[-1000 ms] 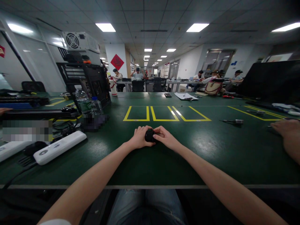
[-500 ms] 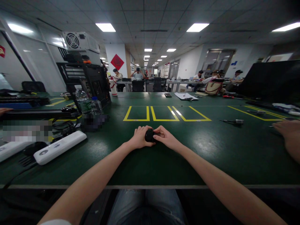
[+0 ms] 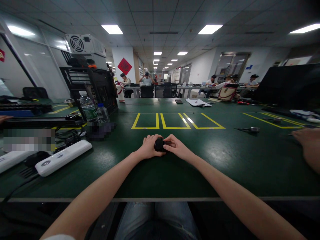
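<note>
Just above the green table, in the middle of the head view, is a small black rounded object (image 3: 158, 144), its exact kind unclear. My left hand (image 3: 149, 146) wraps round it from the left, thumb at the near side and fingers over the far side. From the right, my right hand (image 3: 176, 146) pinches at its edge with thumb and fingertips. Whether a smaller part sits between those right fingertips is hidden. Both forearms reach in over the table's front edge.
Yellow tape boxes (image 3: 176, 128) mark the green table (image 3: 140, 183) beyond my hands. Left stand a white power strip (image 3: 63, 157), two bottles (image 3: 88, 106) and an open computer case (image 3: 100, 88). A dark tool (image 3: 250, 129) and another person's hand (image 3: 308, 143) are at right.
The fingers of my right hand have shifted very slightly at the edge of the black object. My left hand keeps its hold in the same place.
</note>
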The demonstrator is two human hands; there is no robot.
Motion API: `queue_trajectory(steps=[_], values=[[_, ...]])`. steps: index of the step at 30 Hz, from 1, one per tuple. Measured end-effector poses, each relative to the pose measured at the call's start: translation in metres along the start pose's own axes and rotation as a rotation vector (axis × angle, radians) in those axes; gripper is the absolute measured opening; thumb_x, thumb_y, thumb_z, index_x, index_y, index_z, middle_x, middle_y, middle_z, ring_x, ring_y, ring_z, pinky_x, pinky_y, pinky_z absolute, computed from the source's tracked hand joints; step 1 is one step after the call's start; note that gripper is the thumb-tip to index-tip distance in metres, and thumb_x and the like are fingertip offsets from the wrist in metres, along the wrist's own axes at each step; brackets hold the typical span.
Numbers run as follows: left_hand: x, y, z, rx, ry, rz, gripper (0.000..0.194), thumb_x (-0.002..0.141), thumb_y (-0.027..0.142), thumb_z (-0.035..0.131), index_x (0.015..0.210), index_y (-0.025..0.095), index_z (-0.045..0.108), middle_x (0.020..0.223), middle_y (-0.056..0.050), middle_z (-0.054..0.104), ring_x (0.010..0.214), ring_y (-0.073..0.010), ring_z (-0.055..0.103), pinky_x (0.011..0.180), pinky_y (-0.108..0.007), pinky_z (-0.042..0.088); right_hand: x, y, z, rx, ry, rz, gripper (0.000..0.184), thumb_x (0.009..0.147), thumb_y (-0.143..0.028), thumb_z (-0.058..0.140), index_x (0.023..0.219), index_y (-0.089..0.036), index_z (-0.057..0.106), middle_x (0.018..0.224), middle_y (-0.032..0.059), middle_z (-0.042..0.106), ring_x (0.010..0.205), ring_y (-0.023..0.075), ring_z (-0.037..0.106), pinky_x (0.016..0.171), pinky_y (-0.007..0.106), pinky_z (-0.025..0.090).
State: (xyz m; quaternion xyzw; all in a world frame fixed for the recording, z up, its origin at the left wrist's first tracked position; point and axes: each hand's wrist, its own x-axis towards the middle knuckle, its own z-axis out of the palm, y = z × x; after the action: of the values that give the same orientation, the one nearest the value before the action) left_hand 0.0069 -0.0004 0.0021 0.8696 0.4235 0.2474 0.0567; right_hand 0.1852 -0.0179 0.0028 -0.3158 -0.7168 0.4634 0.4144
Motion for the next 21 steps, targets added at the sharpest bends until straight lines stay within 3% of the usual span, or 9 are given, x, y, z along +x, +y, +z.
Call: queue_trajectory(steps=[3, 9, 15, 21], values=[[-0.0002, 0.0002, 0.0000, -0.004, -0.004, 0.001, 0.063, 0.056, 0.050, 0.062, 0.108, 0.026, 0.038, 0.098, -0.004, 0.049, 0.087, -0.0237, 0.043, 0.073, -0.035, 0.034, 0.0007, 0.0013, 0.0003, -0.028, 0.017, 0.008, 0.019, 0.071, -0.025, 0.056, 0.086, -0.020, 0.045, 0.090, 0.0007, 0.051, 0.095, 0.0162, 0.051, 0.086, 0.037, 0.040], [0.0000, -0.0008, 0.0026, -0.002, 0.017, -0.007, 0.062, 0.055, 0.049, 0.063, 0.107, 0.026, 0.039, 0.097, -0.004, 0.049, 0.087, -0.0237, 0.043, 0.073, -0.036, 0.033, 0.0024, 0.0050, -0.0026, -0.041, 0.007, 0.060, 0.031, 0.071, -0.023, 0.056, 0.099, -0.020, 0.045, 0.101, 0.0041, 0.050, 0.098, 0.0170, 0.050, 0.086, 0.038, 0.040], [-0.0003, -0.0007, 0.0031, -0.015, 0.026, -0.002, 0.062, 0.054, 0.048, 0.063, 0.107, 0.026, 0.039, 0.096, -0.003, 0.049, 0.086, -0.0235, 0.043, 0.073, -0.035, 0.033, 0.0006, 0.0010, -0.0018, 0.020, -0.056, 0.026, 0.032, 0.066, -0.021, 0.062, 0.093, -0.019, 0.045, 0.097, 0.0026, 0.052, 0.097, 0.0164, 0.051, 0.087, 0.037, 0.040], [0.0003, 0.0004, 0.0026, -0.007, 0.016, -0.017, 0.063, 0.054, 0.049, 0.064, 0.107, 0.026, 0.039, 0.097, -0.003, 0.050, 0.087, -0.0236, 0.043, 0.073, -0.035, 0.033, 0.0007, -0.0009, 0.0004, 0.003, 0.006, 0.014, 0.021, 0.071, -0.025, 0.057, 0.087, -0.019, 0.045, 0.088, 0.0007, 0.052, 0.089, 0.0142, 0.053, 0.084, 0.035, 0.041]])
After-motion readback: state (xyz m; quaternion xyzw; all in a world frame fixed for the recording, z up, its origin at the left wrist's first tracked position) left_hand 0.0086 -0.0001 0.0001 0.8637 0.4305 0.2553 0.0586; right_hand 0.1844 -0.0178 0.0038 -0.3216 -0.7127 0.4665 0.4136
